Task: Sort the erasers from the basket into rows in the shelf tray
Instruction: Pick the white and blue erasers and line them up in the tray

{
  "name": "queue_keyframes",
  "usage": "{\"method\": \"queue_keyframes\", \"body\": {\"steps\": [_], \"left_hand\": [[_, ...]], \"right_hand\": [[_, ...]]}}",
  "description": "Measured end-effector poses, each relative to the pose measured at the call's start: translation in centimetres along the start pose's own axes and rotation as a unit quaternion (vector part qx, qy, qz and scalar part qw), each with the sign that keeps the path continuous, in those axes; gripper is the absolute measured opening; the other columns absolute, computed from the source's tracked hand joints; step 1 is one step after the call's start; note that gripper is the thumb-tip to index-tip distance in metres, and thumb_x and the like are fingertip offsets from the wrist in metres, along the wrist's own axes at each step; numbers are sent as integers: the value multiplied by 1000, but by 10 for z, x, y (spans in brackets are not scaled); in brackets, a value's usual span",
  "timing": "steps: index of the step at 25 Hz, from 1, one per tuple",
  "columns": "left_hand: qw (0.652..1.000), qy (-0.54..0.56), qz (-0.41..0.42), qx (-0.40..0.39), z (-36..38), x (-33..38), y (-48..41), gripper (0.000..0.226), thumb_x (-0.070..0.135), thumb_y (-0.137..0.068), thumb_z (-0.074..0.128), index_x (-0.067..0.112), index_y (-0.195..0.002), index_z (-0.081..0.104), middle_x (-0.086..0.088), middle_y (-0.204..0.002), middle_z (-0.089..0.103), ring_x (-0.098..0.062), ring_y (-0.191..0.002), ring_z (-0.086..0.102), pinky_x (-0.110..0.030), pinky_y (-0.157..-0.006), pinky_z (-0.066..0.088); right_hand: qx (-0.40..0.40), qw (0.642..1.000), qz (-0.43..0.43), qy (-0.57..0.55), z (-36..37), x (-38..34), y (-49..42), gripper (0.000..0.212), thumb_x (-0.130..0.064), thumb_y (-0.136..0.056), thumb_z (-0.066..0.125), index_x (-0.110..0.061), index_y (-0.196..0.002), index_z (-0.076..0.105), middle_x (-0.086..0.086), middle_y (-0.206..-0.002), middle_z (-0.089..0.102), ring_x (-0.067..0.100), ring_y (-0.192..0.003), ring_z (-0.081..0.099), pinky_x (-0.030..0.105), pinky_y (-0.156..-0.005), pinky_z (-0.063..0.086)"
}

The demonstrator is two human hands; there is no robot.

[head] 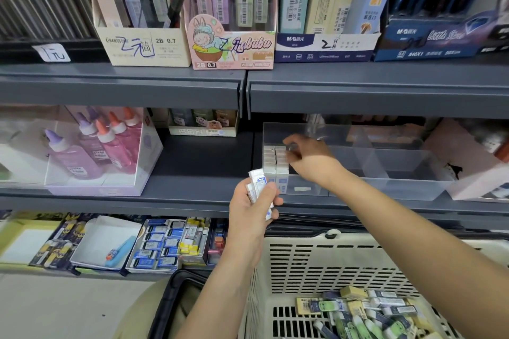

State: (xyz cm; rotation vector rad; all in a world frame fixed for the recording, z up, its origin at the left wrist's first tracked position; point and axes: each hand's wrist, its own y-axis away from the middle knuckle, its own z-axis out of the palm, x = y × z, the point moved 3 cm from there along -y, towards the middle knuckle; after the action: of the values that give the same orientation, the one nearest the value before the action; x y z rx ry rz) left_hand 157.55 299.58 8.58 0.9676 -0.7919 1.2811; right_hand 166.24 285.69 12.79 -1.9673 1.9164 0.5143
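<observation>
Left hand (254,201) grips a small stack of white erasers (259,187) upright in curled fingers, just in front of the shelf edge. Right hand (305,158) reaches into the clear shelf tray (385,187), its fingers curled down beside two rows of white erasers (275,159) packed at the tray's left end; blur hides whether it pinches one. Below, the beige slotted basket (316,261) holds a loose heap of erasers (369,311) in green, yellow and dark sleeves. Glue bottles (104,146) stand on the same shelf, well to the left.
</observation>
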Motion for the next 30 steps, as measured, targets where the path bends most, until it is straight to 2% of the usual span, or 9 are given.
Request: {"method": "queue_keyframes", "body": {"steps": [3,8,11,13,15,17,20,25,30], "left_hand": [[1000,3,-3,2,0,0,0,15,13,-88,62,13,-102,57,1,-76,64,-8,-65,60,-19,-51,45],[1000,4,-5,2,0,-1,-1,13,14,-88,62,14,-101,57,1,-76,63,-8,-64,60,-20,-52,46],[1000,-2,-5,-3,0,-1,0,13,15,-88,62,14,-100,57,1,-74,64,-8,-63,59,-20,-53,47],[1000,-10,-6,-11,1,-1,0,14,16,-88,62,14,-100,56,4,-69,64,-9,-58,58,-21,-53,48],[1000,-22,-13,-18,2,-1,0,13,16,-88,62,15,-100,56,5,-65,62,-9,-54,55,-22,-51,46],[998,-37,-29,-35,3,2,-1,14,17,-87,63,16,-99,57,4,-65,61,-9,-54,54,-21,-49,45],[993,-79,-54,-74,7,3,1,13,19,-87,64,18,-99,59,1,-72,62,-7,-55,54,-20,-49,44],[985,53,-144,-77,8,3,6,22,22,-94,51,7,-109,58,-8,-76,68,-13,-56,57,-21,-44,42],[996,1,-75,-49,7,5,6,9,12,-89,59,13,-98,59,-5,-84,68,-13,-65,63,-20,-48,44]], "right_hand": [[-15,999,24,21,-2,-1,0,33,-17,-92,43,-15,-123,53,9,-121,61,27,-102,58,26,-78,43],[-60,996,38,58,-4,-9,3,15,-18,-88,45,-8,-93,54,12,-98,62,26,-80,60,28,-63,44],[-76,997,30,4,-5,-8,8,27,-18,-89,46,-9,-113,52,12,-106,61,25,-84,64,35,-75,53],[-68,998,10,-4,-8,-6,16,38,-18,-90,45,-13,-128,47,11,-106,63,22,-83,62,31,-76,51],[-8,999,-36,-13,-14,-8,27,34,-19,-91,46,-16,-125,53,5,-102,66,17,-84,58,24,-75,45],[14,993,-80,-81,-17,-13,42,22,-27,-92,50,-21,-105,66,-2,-91,69,14,-80,61,24,-74,45],[-59,979,-91,-170,-14,-20,59,11,-33,-86,62,-25,-85,70,-2,-69,66,9,-63,57,28,-67,49],[-107,939,-67,-321,-28,-14,68,6,-21,-88,62,-18,-88,67,-3,-70,67,9,-61,59,16,-54,45],[-107,926,-19,-362,-33,-7,69,10,-23,-87,62,-18,-88,71,-1,-77,74,7,-68,69,14,-53,50]]}}
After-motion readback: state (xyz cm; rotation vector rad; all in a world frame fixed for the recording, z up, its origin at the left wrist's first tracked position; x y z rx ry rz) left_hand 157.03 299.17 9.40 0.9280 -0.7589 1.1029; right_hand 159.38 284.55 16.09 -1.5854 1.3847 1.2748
